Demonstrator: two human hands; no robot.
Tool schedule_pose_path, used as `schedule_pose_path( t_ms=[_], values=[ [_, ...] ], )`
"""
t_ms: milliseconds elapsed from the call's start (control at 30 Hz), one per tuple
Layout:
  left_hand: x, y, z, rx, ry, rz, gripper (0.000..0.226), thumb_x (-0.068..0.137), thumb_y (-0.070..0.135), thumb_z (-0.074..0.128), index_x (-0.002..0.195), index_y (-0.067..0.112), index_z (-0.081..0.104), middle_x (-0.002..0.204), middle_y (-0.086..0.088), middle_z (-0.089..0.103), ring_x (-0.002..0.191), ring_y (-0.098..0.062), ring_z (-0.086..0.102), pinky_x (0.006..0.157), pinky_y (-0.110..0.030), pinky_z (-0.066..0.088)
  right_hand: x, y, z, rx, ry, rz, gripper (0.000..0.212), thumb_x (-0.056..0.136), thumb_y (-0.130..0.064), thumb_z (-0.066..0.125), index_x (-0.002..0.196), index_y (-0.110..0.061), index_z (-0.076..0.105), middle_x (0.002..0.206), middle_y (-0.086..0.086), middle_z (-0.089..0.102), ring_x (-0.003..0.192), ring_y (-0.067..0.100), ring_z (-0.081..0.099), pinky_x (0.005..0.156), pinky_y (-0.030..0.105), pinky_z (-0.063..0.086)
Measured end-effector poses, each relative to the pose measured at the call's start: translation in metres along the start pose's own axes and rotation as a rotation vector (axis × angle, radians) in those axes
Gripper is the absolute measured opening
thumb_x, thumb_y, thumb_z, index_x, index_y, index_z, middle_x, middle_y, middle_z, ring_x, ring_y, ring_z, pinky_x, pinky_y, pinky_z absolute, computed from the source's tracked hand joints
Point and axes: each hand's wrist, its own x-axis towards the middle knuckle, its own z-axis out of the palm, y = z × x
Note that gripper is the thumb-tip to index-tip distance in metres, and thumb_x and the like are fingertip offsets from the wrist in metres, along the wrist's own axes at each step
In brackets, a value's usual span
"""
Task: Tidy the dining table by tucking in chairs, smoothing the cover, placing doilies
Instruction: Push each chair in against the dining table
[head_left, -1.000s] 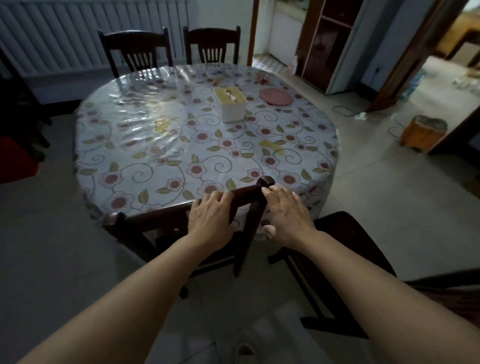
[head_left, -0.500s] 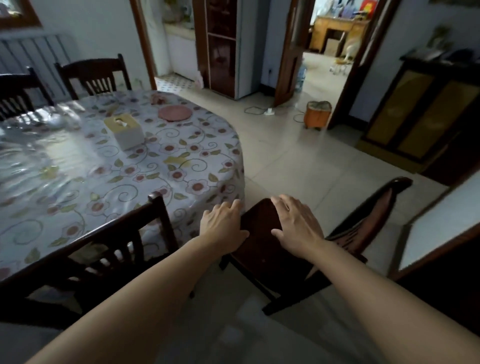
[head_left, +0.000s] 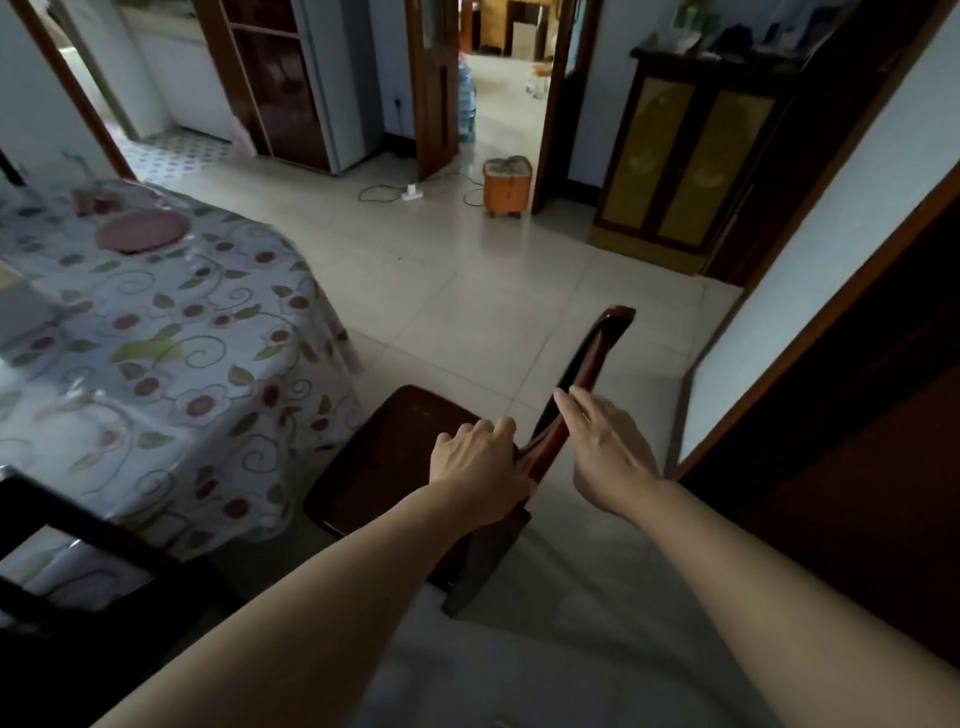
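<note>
Beside the dining table (head_left: 171, 364), both hands grip 1 chair's (head_left: 395, 457) backrest.

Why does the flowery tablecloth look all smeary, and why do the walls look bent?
In the head view the tablecloth is smeared by motion blur, worst at the left edge, while the chair and both hands stay fairly sharp. The wide lens bends the door frames and the wall on the right. Daylight from the far doorway puts a bright sheen on the floor tiles; the near corners are dark.
</note>
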Motion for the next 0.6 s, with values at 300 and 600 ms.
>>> schedule_pose_path(
  t_ms=[300,600],
  values=[
    [0.048,0.039,0.045,0.085,-0.024,-0.039,0.056,0.080,0.042,0.066,0.125,0.017,0.043,0.117,-0.006,0.061,0.112,-0.027,0.055,0.090,-0.037,0.038,0.026,0.050,0.038,0.040,-0.068,-0.025,0.083,0.091,-0.002,0.042,0.149,-0.018,-0.015,0.156,0.003,-0.027,0.146,0.021,-0.015,0.117,0.030,0.000],
    [0.055,0.029,0.029,0.016,-0.014,-0.116,0.041,0.080,0.015,0.061,0.116,0.014,0.042,0.098,-0.007,0.064,0.093,-0.031,0.062,0.065,-0.034,0.036,0.058,0.037,0.042,0.118,-0.039,-0.058,0.083,0.091,-0.001,0.042,0.148,-0.011,-0.018,0.154,0.004,-0.031,0.145,0.031,-0.017,0.118,0.035,0.012]
  ],
)
